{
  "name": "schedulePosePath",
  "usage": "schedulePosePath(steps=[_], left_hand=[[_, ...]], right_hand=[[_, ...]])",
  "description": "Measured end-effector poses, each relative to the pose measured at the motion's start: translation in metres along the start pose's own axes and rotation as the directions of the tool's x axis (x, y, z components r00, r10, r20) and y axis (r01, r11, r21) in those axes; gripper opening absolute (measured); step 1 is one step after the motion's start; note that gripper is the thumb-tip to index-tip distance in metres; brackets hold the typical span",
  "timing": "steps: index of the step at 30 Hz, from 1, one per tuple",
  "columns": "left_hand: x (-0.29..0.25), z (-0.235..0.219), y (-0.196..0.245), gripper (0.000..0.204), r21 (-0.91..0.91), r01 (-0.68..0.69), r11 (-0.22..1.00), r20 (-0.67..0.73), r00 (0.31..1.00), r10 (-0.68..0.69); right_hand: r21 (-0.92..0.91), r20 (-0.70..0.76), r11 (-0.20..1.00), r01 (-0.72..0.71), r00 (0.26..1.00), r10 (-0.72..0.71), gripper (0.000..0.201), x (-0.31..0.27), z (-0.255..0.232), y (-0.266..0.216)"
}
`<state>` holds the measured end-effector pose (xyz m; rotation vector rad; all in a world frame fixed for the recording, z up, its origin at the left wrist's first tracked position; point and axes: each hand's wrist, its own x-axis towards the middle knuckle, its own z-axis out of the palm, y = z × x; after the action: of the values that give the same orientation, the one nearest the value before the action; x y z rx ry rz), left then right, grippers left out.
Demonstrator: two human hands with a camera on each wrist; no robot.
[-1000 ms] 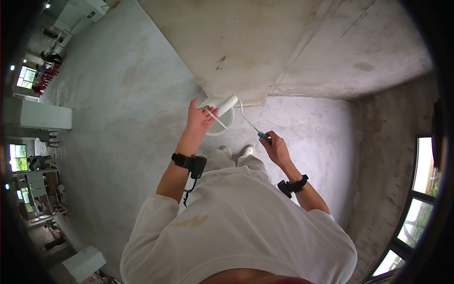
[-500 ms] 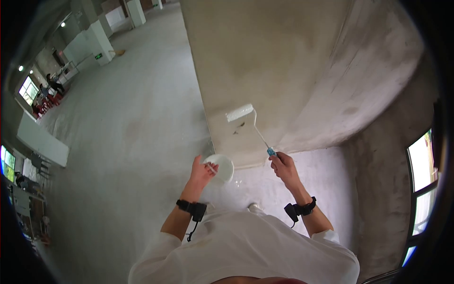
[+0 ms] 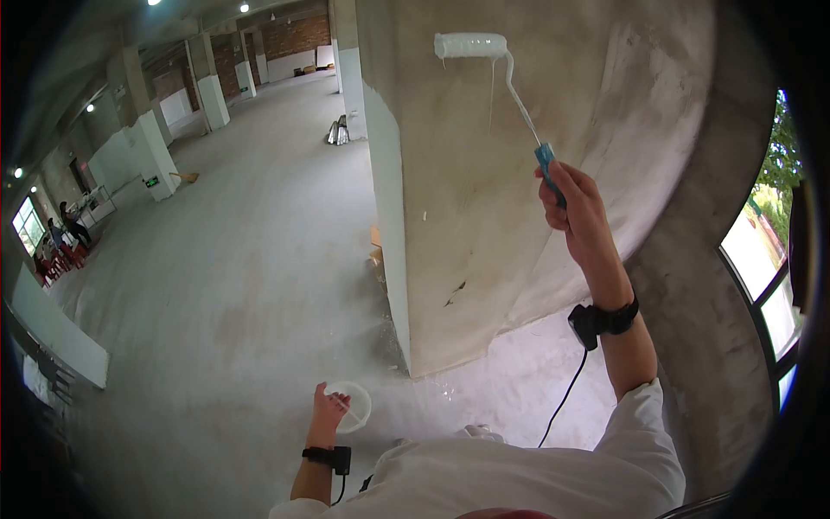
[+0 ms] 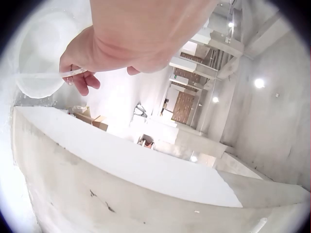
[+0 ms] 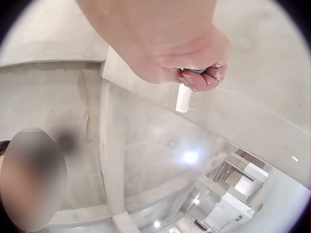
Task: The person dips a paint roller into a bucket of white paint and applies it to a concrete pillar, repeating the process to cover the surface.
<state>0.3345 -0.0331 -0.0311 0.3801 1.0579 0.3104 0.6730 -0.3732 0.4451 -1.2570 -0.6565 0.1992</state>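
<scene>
My right hand [image 3: 577,208] grips the blue handle [image 3: 545,156] of a paint roller, arm stretched up and forward. The white, wet roller head [image 3: 471,46] is in front of the bare upper wall, a thin drip hanging below it; contact cannot be told. In the right wrist view the roller head [image 5: 183,98] shows beyond the curled fingers [image 5: 199,80]. Low at the left, my left hand [image 3: 327,410] holds the strap handle of a white bucket [image 3: 363,406]. In the left wrist view fingers curl round that handle [image 4: 73,73], beside the bucket [image 4: 41,92].
The grey-brown wall [image 3: 450,259] ends at a corner, with a white-painted side face [image 3: 389,199]. Cardboard [image 4: 92,119] lies behind that corner. Windows [image 3: 761,242] stand at the right. Pillars and several seated people are far off at the left. White spots mark the floor [image 3: 450,389] by the wall.
The right hand has raised the roller from the bucket up along the wall. The left hand still holds the bucket, now lower in the head view, which has tilted up.
</scene>
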Motion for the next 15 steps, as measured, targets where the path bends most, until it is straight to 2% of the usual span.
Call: schedulePosePath(steps=[2,6,9,13,15], left_hand=[[-0.006,0.007,-0.005,0.052,-0.037,-0.036,0.999,-0.074,0.997,0.033],[0.02,-0.006,-0.016,0.053,-0.118,-0.083,0.99,-0.133,0.989,0.067],[0.026,-0.008,-0.021,0.054,-0.158,-0.118,0.98,-0.187,0.978,0.087],[0.021,-0.011,-0.021,0.054,-0.165,-0.113,0.98,-0.197,0.977,0.079],[0.024,-0.015,-0.021,0.053,-0.159,-0.094,0.983,-0.181,0.981,0.065]], right_hand=[[-0.02,-0.009,0.999,0.027,1.0,-0.027,0.03,0.026,-0.02,-0.023],[-0.053,-0.006,0.998,0.032,0.999,-0.032,0.028,0.057,-0.033,-0.025],[-0.066,-0.016,0.998,-0.01,1.0,0.009,0.027,0.07,-0.035,-0.001],[-0.051,-0.027,0.997,-0.058,0.998,0.056,0.026,0.079,-0.037,0.019],[-0.06,-0.037,0.997,-0.037,0.999,0.034,0.026,0.08,-0.037,0.031]])
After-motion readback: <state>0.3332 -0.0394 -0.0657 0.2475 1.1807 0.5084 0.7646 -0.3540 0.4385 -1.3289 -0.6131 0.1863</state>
